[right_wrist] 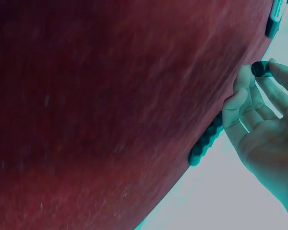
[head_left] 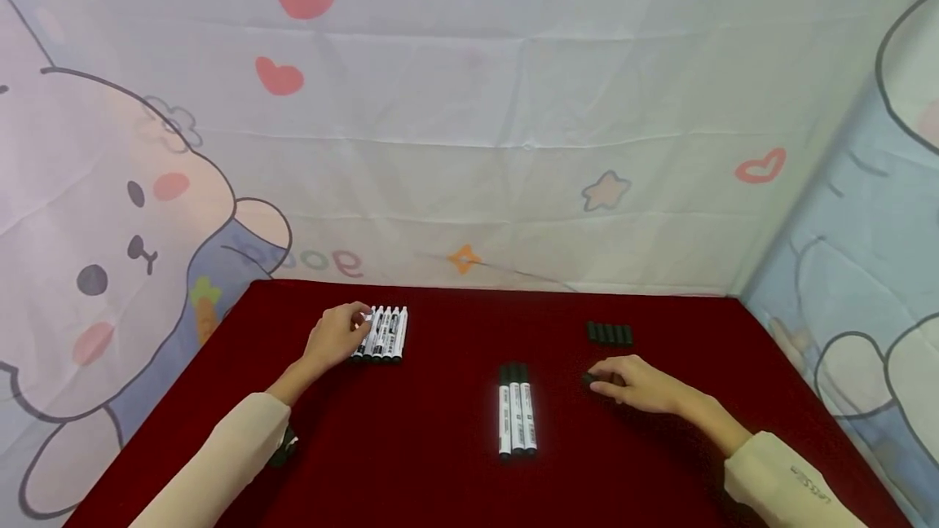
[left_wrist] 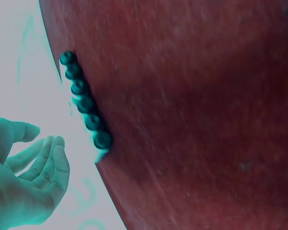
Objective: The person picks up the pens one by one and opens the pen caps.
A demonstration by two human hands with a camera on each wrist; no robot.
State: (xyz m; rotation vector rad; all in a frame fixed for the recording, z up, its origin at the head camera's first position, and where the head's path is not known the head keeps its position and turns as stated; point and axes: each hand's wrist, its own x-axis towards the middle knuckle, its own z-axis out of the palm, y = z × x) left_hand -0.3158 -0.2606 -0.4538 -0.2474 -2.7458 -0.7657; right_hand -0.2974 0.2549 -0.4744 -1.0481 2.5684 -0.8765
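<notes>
Over the left edge of a row of several white markers (head_left: 392, 332) is my left hand (head_left: 336, 338). In the left wrist view its thumb and fingers (left_wrist: 57, 167) stand apart with nothing between them, beside the dark round marker ends (left_wrist: 92, 121). The markers lie side by side, dark ends toward me, and the hand hides part of the row. My right hand (head_left: 638, 384) pinches a small black marker cap (right_wrist: 260, 69) between thumb and fingertip. Just beyond that hand, a row of several black caps (head_left: 609, 333) lies on the red cloth (head_left: 440, 398).
Three white markers with black caps (head_left: 517, 414) lie side by side between the hands. A dark object (head_left: 282, 446) is partly hidden behind the left sleeve. A printed curtain (head_left: 513, 104) hangs behind the table and along both sides.
</notes>
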